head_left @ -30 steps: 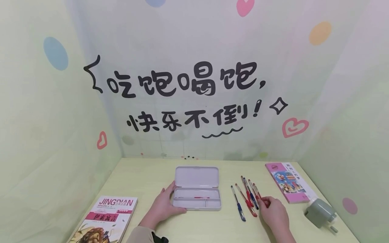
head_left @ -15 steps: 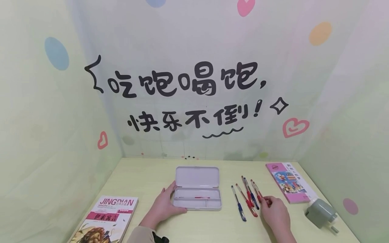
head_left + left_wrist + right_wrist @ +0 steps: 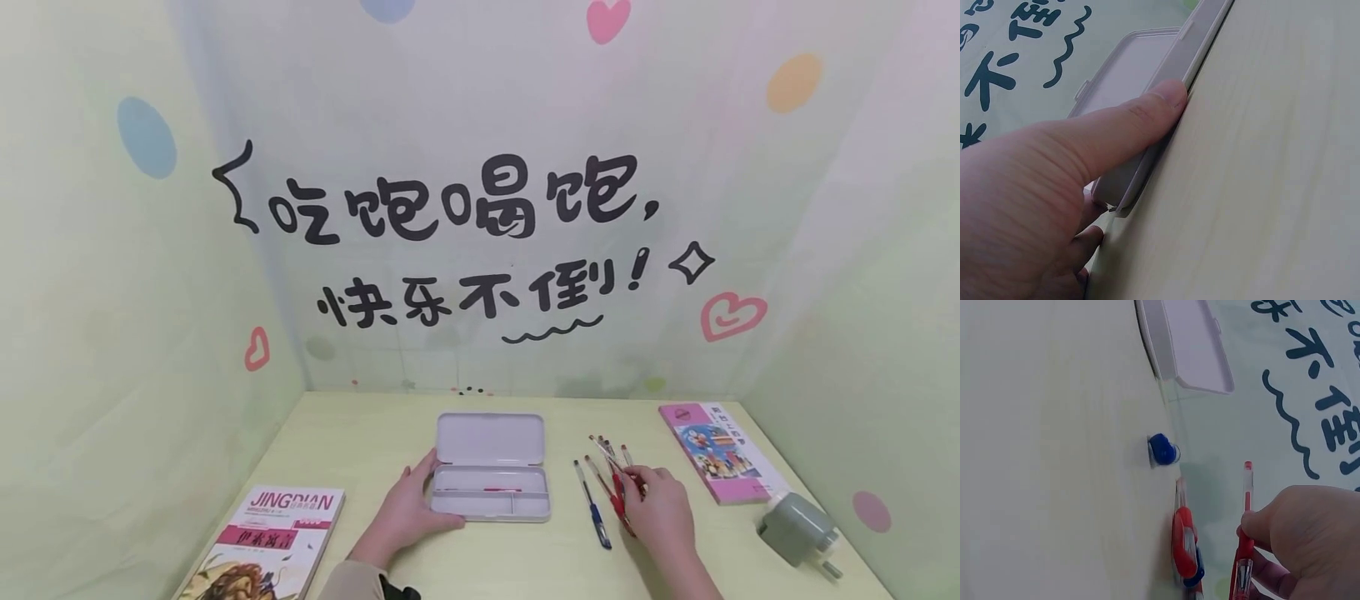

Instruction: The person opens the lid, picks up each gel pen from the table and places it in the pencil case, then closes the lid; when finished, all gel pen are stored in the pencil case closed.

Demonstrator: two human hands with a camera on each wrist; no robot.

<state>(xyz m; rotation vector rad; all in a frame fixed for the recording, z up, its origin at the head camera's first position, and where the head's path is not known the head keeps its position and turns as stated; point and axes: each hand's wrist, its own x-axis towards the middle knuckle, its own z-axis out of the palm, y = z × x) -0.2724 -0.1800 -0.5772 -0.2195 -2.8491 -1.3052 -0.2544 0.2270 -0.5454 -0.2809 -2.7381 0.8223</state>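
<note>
An open lilac pencil case (image 3: 491, 439) lies on the table, its lid tipped back and a thin red item (image 3: 501, 490) in its rear compartment. My left hand (image 3: 412, 504) grips the case's left end; the left wrist view shows the thumb along its front wall. Right of the case, my right hand (image 3: 663, 508) pinches a red pen (image 3: 1245, 547) between thumb and fingers, raised above the other pens. Below it lie red pens (image 3: 1184, 540) and another blue one, partly hidden by the hand. A blue pen (image 3: 596, 517) lies slightly apart, nearest the case.
A book with a lion cover (image 3: 262, 542) lies at the front left. Another pink-edged book (image 3: 716, 454) rests at the back right. In front of that one is a grey-green bottle (image 3: 798, 529) on its side. A printed fabric wall (image 3: 480, 358) stands behind the table.
My right hand has lifted a red pen from the right side of the group and moved it slightly left and up. The left hand stays on the pencil case.
</note>
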